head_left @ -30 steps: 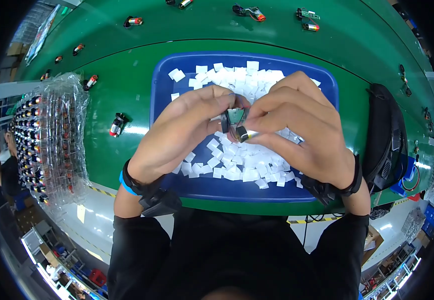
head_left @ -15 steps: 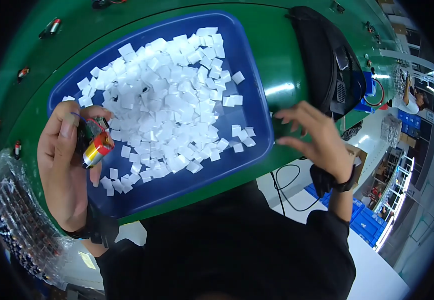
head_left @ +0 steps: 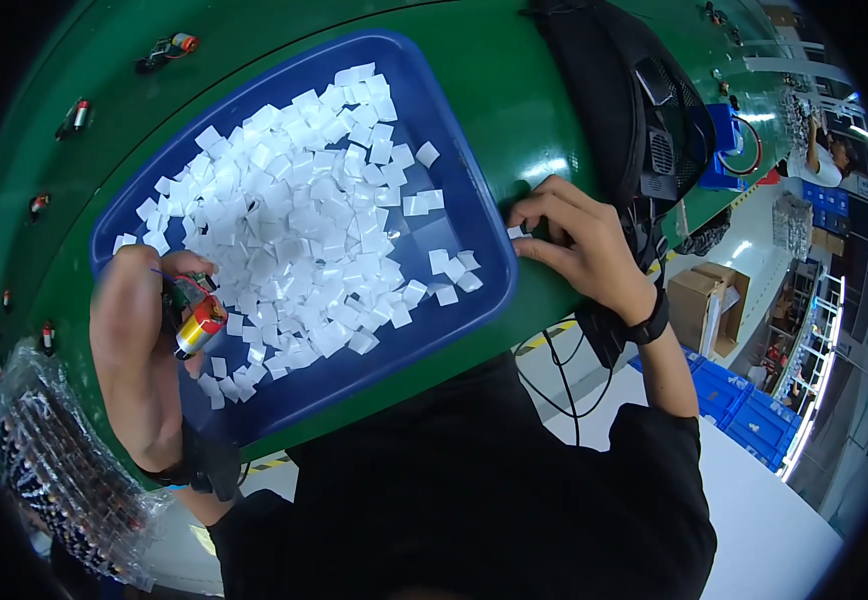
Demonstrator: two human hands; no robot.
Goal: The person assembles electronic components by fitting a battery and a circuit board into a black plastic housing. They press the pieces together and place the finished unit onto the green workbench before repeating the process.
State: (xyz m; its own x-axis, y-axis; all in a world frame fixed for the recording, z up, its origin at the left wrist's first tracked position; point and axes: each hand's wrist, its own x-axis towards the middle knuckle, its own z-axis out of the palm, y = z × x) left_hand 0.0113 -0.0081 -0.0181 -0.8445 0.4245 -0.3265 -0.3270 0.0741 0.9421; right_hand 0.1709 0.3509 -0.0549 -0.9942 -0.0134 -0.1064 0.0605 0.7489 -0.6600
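Note:
My left hand (head_left: 134, 340) is closed around a small battery cell (head_left: 199, 328) with a gold, silver and red wrap. Thin red and blue wires run from it to a little circuit board (head_left: 197, 283) near my fingertips. At the right rim of a blue tray (head_left: 489, 205), my right hand (head_left: 586, 248) is closed in a pinch on a small white square (head_left: 516, 232). Its far side is hidden by my fingers. Inside the tray lies a loose heap of small white squares (head_left: 294, 220), with several scattered toward the right side.
On the green table's far left sit several similar wired cells (head_left: 79, 115). A black bag (head_left: 594, 100) lies right of the tray. Clear plastic packing full of parts (head_left: 74, 480) stands at lower left. Cables (head_left: 564, 385) hang by the table's edge; blue crates (head_left: 744, 415) stand beyond.
My right hand has moved left to the tray's rim, and its spread fingers have closed on a white square. My left hand still holds the battery cell. The whole view has shifted slightly.

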